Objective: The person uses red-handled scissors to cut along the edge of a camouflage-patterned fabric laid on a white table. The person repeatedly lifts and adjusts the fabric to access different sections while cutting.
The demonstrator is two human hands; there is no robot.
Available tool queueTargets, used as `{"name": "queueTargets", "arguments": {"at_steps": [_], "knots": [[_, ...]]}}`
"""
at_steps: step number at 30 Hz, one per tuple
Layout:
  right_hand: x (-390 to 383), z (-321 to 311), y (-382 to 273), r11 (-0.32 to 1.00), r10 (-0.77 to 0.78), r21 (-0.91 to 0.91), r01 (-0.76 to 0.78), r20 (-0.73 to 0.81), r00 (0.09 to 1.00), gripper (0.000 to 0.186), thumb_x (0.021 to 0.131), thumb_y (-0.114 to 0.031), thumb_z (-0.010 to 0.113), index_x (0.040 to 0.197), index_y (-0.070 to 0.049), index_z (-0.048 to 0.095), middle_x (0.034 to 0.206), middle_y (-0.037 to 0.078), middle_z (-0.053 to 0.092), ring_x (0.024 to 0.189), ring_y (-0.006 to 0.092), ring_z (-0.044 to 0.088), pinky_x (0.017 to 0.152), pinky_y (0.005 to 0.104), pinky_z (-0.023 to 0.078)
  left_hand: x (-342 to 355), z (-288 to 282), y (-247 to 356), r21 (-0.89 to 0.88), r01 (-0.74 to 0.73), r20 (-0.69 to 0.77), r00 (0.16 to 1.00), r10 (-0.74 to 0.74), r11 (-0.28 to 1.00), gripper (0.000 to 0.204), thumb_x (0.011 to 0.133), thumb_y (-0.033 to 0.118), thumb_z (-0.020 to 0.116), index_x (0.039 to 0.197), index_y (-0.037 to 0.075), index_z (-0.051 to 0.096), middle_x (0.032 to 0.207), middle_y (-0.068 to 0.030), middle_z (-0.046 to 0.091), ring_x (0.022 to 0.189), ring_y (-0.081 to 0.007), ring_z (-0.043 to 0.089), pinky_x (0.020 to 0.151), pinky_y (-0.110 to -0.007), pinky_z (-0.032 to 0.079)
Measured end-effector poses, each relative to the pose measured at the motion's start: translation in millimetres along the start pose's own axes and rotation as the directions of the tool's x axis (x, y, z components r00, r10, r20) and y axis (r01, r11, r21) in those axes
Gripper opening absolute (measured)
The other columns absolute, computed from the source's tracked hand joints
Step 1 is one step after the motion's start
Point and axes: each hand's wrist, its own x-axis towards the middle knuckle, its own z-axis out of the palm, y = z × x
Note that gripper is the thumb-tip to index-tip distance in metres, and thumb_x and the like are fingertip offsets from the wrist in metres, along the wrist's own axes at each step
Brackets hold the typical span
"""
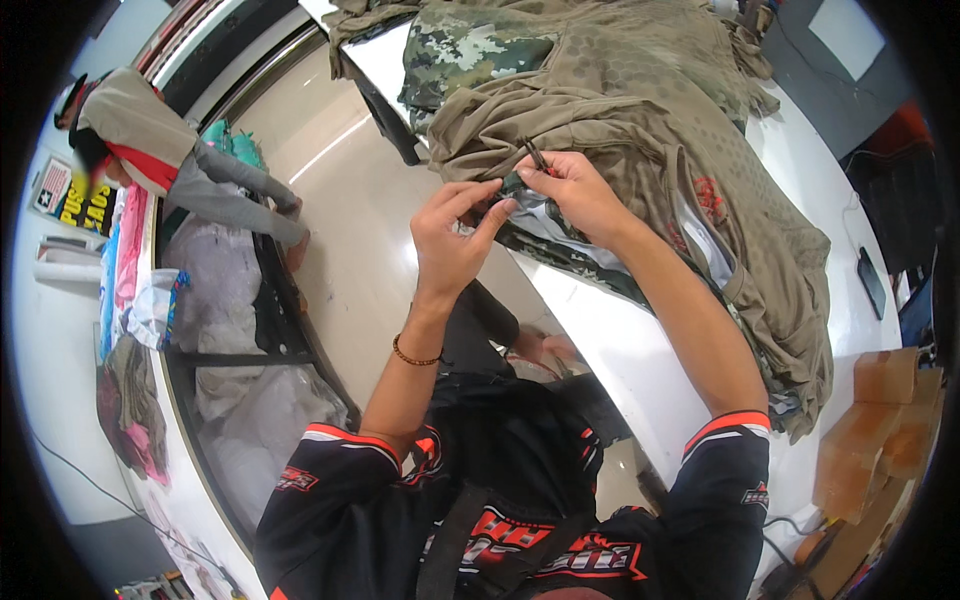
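Note:
A pile of camouflage shirts [620, 125] in brown and green lies over the white table. At its near left edge, my left hand [447, 240] pinches the dark green camouflage edge of one garment between thumb and fingers. Close beside it, my right hand [585, 203] is closed around a small dark pair of thread snips [536, 154], with a touch of red at the grip. The snips' two prongs point up and away from me. My right fingertips meet the same cloth edge. White lining shows below the hands, and the fingers partly hide the pinched spot.
A dark phone [872, 284] lies on the white table [640, 365] at right, with cardboard [868, 430] nearer. Across the aisle at left, another person [165, 140] leans over a second table with folded cloth [130, 245]; plastic bags [265, 415] fill the shelves under it.

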Motion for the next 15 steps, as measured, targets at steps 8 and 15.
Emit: {"name": "queueTargets", "arguments": {"at_steps": [8,15], "knots": [[0.6,1.4,-3.3,0.979,-0.018,-0.202,0.004,-0.069,0.997,0.018,0.104,-0.015,0.065,0.095,-0.001,0.070,0.078,-0.008,0.056,0.071,0.0025,0.044,0.062,0.0245,0.038,9.6,-6.8,-3.8,0.123,-0.191,0.013,0.981,0.191,0.974,0.010,0.085,0.000,0.083,0.095,0.002,0.080,0.087,-0.0086,0.077,0.075,-0.0169,0.073,0.065,-0.029,0.057],[-1.7,3.4,-1.1,0.961,-0.054,-0.275,0.035,-0.061,0.997,0.015,0.102,-0.014,0.067,0.095,-0.001,0.070,0.076,-0.008,0.055,0.071,0.0033,0.046,0.062,0.0247,0.040,4.5,-8.4,1.6,-0.091,0.095,0.127,0.988,-0.083,0.991,0.011,0.090,0.006,0.082,0.096,-0.003,0.079,0.087,-0.0067,0.077,0.075,-0.0096,0.069,0.066,-0.025,0.054]]}}
